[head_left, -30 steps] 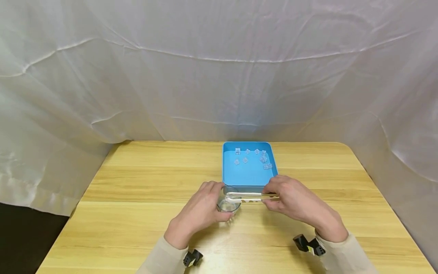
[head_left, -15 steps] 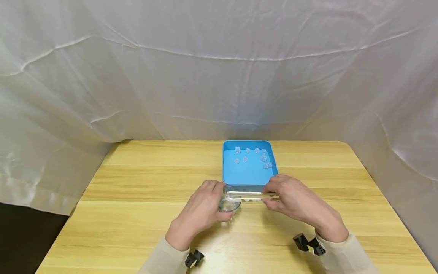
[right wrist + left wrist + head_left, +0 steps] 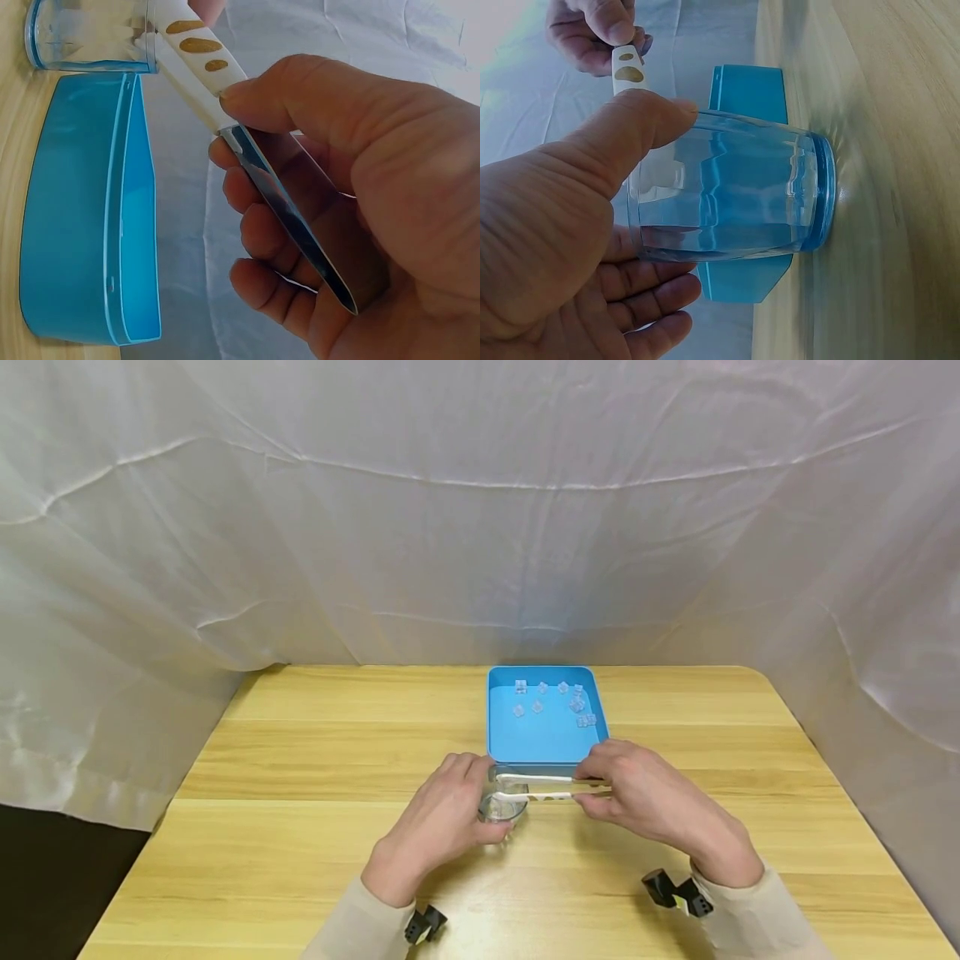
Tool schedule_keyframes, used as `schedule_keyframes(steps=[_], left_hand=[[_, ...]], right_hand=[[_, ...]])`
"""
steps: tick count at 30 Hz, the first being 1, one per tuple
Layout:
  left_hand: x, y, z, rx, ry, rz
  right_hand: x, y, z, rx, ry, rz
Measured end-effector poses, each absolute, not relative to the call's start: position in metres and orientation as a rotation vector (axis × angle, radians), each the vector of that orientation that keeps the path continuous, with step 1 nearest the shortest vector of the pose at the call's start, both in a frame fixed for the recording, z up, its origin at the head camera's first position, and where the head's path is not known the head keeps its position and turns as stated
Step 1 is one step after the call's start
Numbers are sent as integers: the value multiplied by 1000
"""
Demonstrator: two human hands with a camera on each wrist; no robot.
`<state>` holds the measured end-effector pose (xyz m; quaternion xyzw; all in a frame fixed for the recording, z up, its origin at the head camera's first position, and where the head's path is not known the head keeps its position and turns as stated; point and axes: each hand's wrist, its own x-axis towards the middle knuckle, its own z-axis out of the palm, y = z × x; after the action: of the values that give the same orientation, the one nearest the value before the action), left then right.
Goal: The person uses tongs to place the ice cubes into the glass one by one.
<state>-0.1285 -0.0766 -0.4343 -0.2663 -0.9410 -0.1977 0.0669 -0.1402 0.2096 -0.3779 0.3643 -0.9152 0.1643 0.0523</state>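
Note:
A clear glass (image 3: 501,812) stands upright on the table in front of the blue tray, and my left hand (image 3: 438,827) grips it near the rim between thumb and fingers. With thumb and fingers my right hand (image 3: 648,795) holds tongs (image 3: 201,46) that have white, gold-spotted arms and a shiny metal handle end. The tong arms lie level in the head view, spread apart, with their white tips inside the mouth of the glass. Part of the tips shows through the glass wall (image 3: 750,172) in the left wrist view.
The shallow blue tray (image 3: 532,743) sits just beyond the glass. Several clear cube-like pieces (image 3: 537,707) lie scattered over its far half. Wooden tabletop (image 3: 315,827) surrounds it, and a pale curtain (image 3: 420,552) hangs along the back and sides.
The tong arms have spread wider apart at the glass, after lying closer together. Both hands keep nearly the same place, and the pieces in the tray look unchanged.

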Motion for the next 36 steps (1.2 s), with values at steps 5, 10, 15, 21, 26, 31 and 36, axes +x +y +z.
schedule_keyframes(steps=[5, 10, 15, 21, 26, 31, 36], left_hand=[[-128, -77, -434, -798, -2852, -594], [-129, -77, -434, -804, -2850, -599], [-129, -77, -434, -809, -2850, -599], [-129, -77, -434, -806, -2858, -619], [-129, -77, -434, -809, -2861, -626], [-129, -77, -434, -806, -2868, -637], [-129, -76, -435, -797, -2872, -655]], right_hand=[[-140, 209, -378, 1091, -2802, 490], [-139, 209, -377, 1069, -2816, 484], [-139, 209, -375, 1049, -2841, 521], [-138, 216, -366, 989, -2857, 626], [-139, 225, -360, 821, -2851, 653], [-144, 231, -358, 613, -2829, 647], [-153, 233, -364, 497, -2741, 614]])
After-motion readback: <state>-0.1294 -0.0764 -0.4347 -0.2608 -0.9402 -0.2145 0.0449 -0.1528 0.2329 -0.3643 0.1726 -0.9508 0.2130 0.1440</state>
